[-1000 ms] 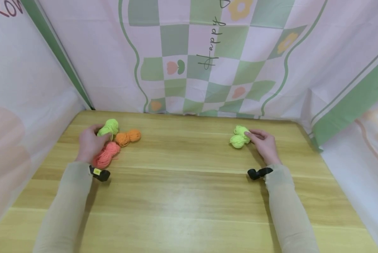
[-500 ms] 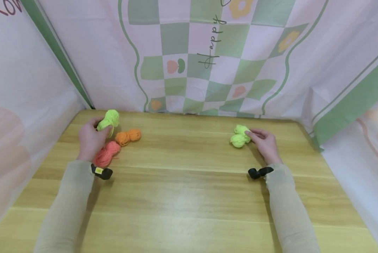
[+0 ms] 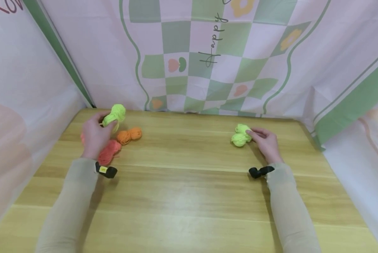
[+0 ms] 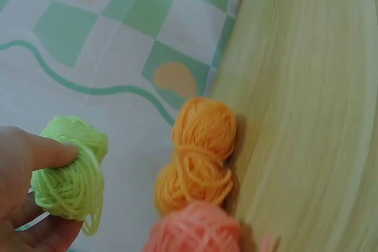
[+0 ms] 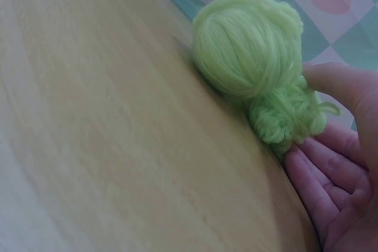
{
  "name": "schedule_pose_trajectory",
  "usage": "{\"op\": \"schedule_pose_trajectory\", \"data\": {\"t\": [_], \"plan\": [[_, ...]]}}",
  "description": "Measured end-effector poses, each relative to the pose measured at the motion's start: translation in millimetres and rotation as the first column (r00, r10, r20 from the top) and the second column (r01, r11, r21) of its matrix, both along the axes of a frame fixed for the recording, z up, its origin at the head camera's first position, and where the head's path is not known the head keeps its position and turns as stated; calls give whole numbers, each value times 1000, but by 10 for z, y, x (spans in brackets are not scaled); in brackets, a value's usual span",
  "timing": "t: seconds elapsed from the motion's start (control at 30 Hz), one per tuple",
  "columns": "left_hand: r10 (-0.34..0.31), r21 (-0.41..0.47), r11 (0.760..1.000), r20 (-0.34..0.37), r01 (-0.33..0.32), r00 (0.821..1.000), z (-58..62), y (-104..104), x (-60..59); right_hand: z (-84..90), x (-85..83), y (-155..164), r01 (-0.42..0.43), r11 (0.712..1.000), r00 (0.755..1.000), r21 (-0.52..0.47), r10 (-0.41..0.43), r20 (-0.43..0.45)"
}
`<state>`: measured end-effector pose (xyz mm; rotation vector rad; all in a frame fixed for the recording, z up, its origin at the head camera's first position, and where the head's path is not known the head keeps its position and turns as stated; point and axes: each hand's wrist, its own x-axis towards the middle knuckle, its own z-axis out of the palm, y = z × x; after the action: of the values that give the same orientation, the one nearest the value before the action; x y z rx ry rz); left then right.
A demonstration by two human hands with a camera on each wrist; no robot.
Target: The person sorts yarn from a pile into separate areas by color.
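Observation:
My left hand (image 3: pixel 96 135) holds a yellow-green skein of yarn (image 3: pixel 115 114) between thumb and fingers, above the table at the far left. In the left wrist view a loose loop hangs from this lifted skein (image 4: pixel 71 172). Below and beside the hand, an orange skein (image 3: pixel 129 135) and a coral skein (image 3: pixel 109 153) lie on the table; a bit of coral also shows left of the hand, mostly hidden. My right hand (image 3: pixel 266 144) pinches a second yellow-green skein (image 3: pixel 241 135), which rests on the table. The right wrist view shows thumb and fingertips at the narrower end of that skein (image 5: pixel 248 45).
The wooden table (image 3: pixel 189 196) stretches between both arms. A printed curtain (image 3: pixel 201 66) hangs along its back edge, with more cloth at the left (image 3: pixel 24 88) and right (image 3: pixel 363 140). A small black camera sits on each wrist.
My left hand has raised its yellow-green skein off the table and shifted slightly right, uncovering a bit of coral at its left. The right hand and its skein stay nearly where they were.

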<state>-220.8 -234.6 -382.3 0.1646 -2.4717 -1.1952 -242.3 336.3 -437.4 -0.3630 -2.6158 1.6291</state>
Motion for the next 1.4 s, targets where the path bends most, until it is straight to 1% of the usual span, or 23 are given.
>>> {"op": "schedule_pose_trajectory", "data": {"t": [0.1, 0.3, 0.47, 0.53, 0.67, 0.77, 0.87, 0.93, 1.0, 1.1, 1.23, 1.4], "plan": [[-31, 34, 999, -30, 32, 999, 4, 63, -16, -1, -1, 1, 5, 1000, 1000, 2, -5, 1], [-67, 50, 996, -33, 68, 997, 3, 189, -40, 9, 6, -5, 7, 1000, 1000, -1, -7, 7], [-96, 68, 993, -57, 100, 994, -43, 299, -59, 24, 9, -11, 2, 1000, 1000, 5, -2, 8], [-120, 77, 989, -69, 126, 990, -69, 348, -66, 26, 10, -13, 4, 1000, 1000, 6, -4, 8], [-163, 64, 983, -100, 170, 982, -100, 467, -69, 18, 7, -10, 4, 1000, 1000, 5, -4, 11], [-176, 62, 981, -113, 184, 978, -123, 577, -84, 16, 7, -7, 1, 1000, 1000, 4, -1, 12], [-192, 69, 977, -112, 200, 975, -157, 706, -106, 21, 9, -5, 2, 1000, 1000, 4, -2, 11], [-213, 74, 972, -108, 222, 971, -193, 804, -122, 21, 8, 0, 10, 1000, 1000, 4, -10, 10], [-234, 83, 967, -102, 243, 967, -244, 914, -138, 19, 6, 1, 16, 1000, 1000, 6, -17, 6], [-262, 119, 955, -79, 270, 962, -329, 1093, -161, 15, 0, 4, 20, 1000, 1000, 3, -20, 8], [-309, 149, 939, -41, 311, 950, -432, 1343, -196, 4, -6, 9, 9, 1000, 1000, 1, -9, 14], [-365, 137, 922, -16, 364, 931, -525, 1637, -231, -8, -12, 4, 10, 1000, 1000, 11, -10, 8]]}}
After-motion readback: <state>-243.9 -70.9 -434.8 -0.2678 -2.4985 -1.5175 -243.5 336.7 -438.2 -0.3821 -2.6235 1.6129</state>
